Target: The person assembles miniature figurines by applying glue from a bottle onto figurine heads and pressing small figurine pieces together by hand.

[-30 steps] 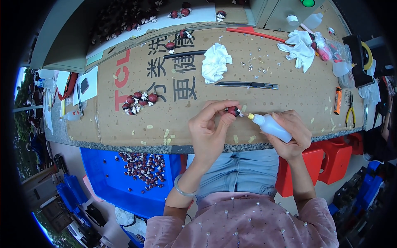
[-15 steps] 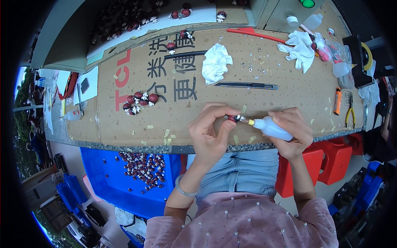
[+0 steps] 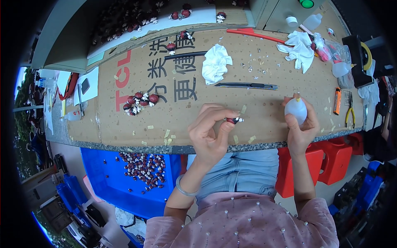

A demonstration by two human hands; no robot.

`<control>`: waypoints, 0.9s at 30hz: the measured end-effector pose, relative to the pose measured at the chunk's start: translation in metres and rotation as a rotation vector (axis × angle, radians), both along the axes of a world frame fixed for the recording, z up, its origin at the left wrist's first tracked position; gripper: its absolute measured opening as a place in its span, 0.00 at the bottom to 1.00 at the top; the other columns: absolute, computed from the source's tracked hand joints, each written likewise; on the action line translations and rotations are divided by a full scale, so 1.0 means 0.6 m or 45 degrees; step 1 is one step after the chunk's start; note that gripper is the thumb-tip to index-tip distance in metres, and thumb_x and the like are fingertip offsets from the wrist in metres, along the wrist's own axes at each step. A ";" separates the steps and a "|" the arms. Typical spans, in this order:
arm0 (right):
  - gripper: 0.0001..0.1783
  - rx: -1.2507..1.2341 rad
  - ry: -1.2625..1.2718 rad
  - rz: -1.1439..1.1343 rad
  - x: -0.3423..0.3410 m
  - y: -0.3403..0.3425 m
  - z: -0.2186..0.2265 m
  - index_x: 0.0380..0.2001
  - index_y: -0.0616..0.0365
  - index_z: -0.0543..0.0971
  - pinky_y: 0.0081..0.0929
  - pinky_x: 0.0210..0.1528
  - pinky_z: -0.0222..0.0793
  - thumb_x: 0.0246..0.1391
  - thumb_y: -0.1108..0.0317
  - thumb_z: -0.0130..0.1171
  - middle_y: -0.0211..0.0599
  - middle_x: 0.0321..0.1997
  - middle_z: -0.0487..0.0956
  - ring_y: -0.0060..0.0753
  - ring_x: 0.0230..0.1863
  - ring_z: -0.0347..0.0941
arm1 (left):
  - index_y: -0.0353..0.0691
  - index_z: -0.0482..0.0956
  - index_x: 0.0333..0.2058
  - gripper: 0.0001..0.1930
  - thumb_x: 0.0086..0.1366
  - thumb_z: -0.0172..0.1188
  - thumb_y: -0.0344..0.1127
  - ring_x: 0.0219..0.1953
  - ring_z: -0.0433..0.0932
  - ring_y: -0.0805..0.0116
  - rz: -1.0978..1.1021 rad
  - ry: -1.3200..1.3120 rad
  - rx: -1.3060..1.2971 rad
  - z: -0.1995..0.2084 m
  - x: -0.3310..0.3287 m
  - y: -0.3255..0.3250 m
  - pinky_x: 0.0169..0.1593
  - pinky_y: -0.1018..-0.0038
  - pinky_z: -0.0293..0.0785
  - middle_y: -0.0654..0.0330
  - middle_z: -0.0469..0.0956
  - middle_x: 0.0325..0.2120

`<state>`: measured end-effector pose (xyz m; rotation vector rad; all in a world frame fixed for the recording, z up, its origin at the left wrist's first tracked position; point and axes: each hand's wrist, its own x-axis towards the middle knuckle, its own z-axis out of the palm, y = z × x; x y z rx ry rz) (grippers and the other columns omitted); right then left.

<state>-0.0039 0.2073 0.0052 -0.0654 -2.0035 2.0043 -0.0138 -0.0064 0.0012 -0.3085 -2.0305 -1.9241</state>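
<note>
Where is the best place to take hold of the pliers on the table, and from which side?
Probably by the yellow handles, coming from the near side: the pliers lie with handles spread toward the near edge and jaws pointing away.

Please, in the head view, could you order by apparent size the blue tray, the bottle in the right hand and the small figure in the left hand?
1. Blue tray, by far
2. Bottle
3. Small figure, partly hidden, yet clearly smallest
</note>
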 end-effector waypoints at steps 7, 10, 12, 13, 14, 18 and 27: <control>0.20 0.005 -0.052 0.012 -0.021 -0.014 0.007 0.46 0.63 0.65 0.22 0.50 0.66 0.51 0.81 0.58 0.46 0.49 0.75 0.25 0.48 0.70 | 0.31 0.79 0.29 0.04 0.52 0.62 0.22 0.31 0.74 0.64 0.003 0.023 -0.066 0.002 0.001 0.002 0.38 0.74 0.69 0.56 0.79 0.27; 0.18 0.034 -0.087 0.017 -0.027 -0.019 0.008 0.46 0.62 0.66 0.21 0.51 0.65 0.51 0.81 0.57 0.45 0.49 0.75 0.24 0.47 0.69 | 0.31 0.79 0.29 0.04 0.52 0.62 0.22 0.31 0.74 0.64 -0.003 0.037 -0.073 0.004 -0.001 0.002 0.38 0.73 0.69 0.56 0.79 0.27; 0.19 0.063 -0.072 0.005 -0.028 -0.019 0.006 0.47 0.63 0.66 0.21 0.52 0.65 0.51 0.81 0.57 0.43 0.49 0.74 0.24 0.48 0.70 | 0.31 0.79 0.29 0.04 0.52 0.61 0.22 0.31 0.74 0.64 -0.005 0.046 -0.068 0.003 -0.002 0.001 0.37 0.74 0.69 0.56 0.79 0.27; 0.19 0.064 -0.072 0.004 -0.029 -0.019 0.005 0.47 0.63 0.66 0.21 0.52 0.65 0.51 0.81 0.57 0.43 0.49 0.74 0.24 0.48 0.70 | 0.31 0.79 0.29 0.04 0.52 0.61 0.22 0.31 0.74 0.64 -0.007 0.055 -0.063 0.002 -0.002 0.000 0.37 0.74 0.69 0.56 0.79 0.27; 0.21 0.103 -0.083 0.004 -0.029 -0.018 0.004 0.48 0.63 0.65 0.22 0.53 0.64 0.51 0.80 0.57 0.44 0.50 0.74 0.25 0.49 0.69 | 0.31 0.79 0.29 0.04 0.52 0.61 0.22 0.31 0.74 0.64 -0.008 0.054 -0.062 0.001 -0.002 0.000 0.37 0.74 0.69 0.56 0.79 0.27; 0.28 0.153 -0.010 -0.009 -0.028 -0.020 0.002 0.54 0.63 0.61 0.26 0.57 0.60 0.50 0.79 0.59 0.48 0.54 0.71 0.30 0.54 0.67 | 0.30 0.79 0.30 0.05 0.56 0.61 0.26 0.31 0.73 0.66 -0.022 -0.020 0.056 -0.005 0.000 -0.003 0.37 0.75 0.68 0.56 0.79 0.27; 0.37 0.127 0.167 -0.023 -0.024 -0.019 0.003 0.59 0.63 0.55 0.36 0.64 0.48 0.44 0.74 0.55 0.54 0.58 0.65 0.41 0.61 0.60 | 0.29 0.79 0.31 0.07 0.58 0.61 0.29 0.33 0.72 0.68 -0.059 -0.089 0.200 -0.002 0.002 -0.005 0.38 0.75 0.67 0.56 0.79 0.27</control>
